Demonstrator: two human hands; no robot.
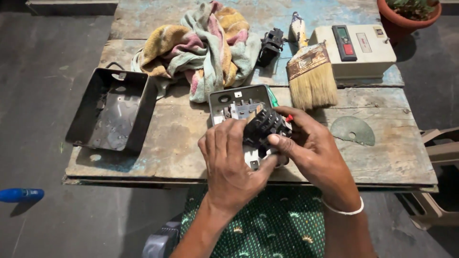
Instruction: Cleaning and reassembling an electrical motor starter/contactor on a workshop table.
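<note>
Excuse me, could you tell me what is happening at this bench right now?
A person holds a black switch block with both hands, left hand and right hand, over a grey base plate on a worn wooden table. Nearby lie an empty black metal box, a crumpled cloth, a paintbrush and a cream cover with green and red buttons.

Black plastic switch block (262, 128), blocky w/ ridged terminals on top, tilted, held just above a grey metal base plate (237, 102). Plate lies flat near front edge of worn tabletop (167, 143), w/ round hole at its far-left corner & small metal fittings; near part hidden under hands
</note>
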